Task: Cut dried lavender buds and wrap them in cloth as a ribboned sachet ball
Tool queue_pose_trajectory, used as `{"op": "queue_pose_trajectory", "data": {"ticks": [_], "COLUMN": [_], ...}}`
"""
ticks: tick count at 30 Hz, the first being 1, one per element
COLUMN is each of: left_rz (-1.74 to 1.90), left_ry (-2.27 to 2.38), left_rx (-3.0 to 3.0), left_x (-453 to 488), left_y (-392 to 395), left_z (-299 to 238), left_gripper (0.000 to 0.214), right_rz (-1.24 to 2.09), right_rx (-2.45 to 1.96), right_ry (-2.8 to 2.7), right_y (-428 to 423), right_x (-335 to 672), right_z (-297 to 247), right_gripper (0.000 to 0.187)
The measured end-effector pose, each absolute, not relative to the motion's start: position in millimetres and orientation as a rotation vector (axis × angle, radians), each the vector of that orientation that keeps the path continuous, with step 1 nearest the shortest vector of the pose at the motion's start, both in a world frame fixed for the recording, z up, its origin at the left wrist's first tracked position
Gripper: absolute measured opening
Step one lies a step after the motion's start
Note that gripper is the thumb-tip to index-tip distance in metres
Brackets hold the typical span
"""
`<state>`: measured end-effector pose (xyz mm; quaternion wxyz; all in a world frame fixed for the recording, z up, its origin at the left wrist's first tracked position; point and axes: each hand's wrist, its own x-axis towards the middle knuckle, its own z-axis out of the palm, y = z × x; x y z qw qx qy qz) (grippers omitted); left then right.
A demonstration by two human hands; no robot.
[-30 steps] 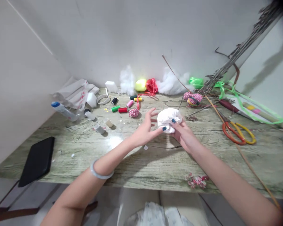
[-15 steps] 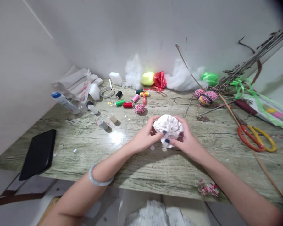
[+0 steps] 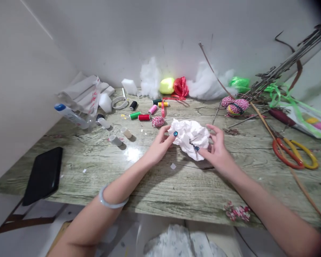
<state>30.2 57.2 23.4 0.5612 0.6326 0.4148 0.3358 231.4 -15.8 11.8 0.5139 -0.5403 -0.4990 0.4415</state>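
Person is holding a crumpled white paper wad (image 3: 190,137) btwn both hands, approx. mid-counter, just in front of the body. L hand (image 3: 159,146) is pinching the wad's left edge, thumb on the near side w/ fingers curled behind, partly closed. R hand (image 3: 216,151) is gripping the lower right part, thumb pressing the front, other fingers spreading loosely behind and above the right edge, about half open. Wad is sitting directly btwn the hands and touching both, so neither is nearer. Its long axis is running left-right, sagging a bit toward the R hand. It appears to be hovering just above the counter (image 3: 176,185), w/ a shadow lying under it. A red-white twine ball (image 3: 157,121) is lying just beyond the L hand. Orange-handled scissors (image 3: 294,157) are lying well apart to the right, and a black phone (image 3: 44,175) is sitting far left at the counter edge.
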Motion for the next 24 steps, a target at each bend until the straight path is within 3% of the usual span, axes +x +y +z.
{"op": "queue_pose_trajectory", "data": {"ticks": [8,11,14,19,24], "left_rz": [0.959,0.915,0.706,0.443,0.314], "left_ry": [1.047,0.946,0.822,0.72,0.638], "left_rx": [2.251,2.513,2.583,2.445,2.473], "left_x": [28.7,29.4,25.6,17.0,14.8], "left_y": [49.2,45.4,48.1,57.4,56.8], "left_z": [28.7,35.4,42.6,48.4,48.7], "left_gripper": [0.062,0.045,0.026,0.012,0.029], "right_rz": [0.728,0.329,0.136,0.172,0.272], "right_rx": [-1.573,-1.613,-1.597,-1.628,-1.729], "right_ry": [-1.629,-1.805,-1.92,-1.827,-1.699], "right_y": [-16.0,-14.8,-14.2,-13.8,-10.5], "right_x": [238.6,239.6,241.2,247.3,256.3], "right_z": [6.4,11.7,16.7,19.0,21.3], "right_gripper": [0.048,0.048,0.042,0.032,0.027]}}
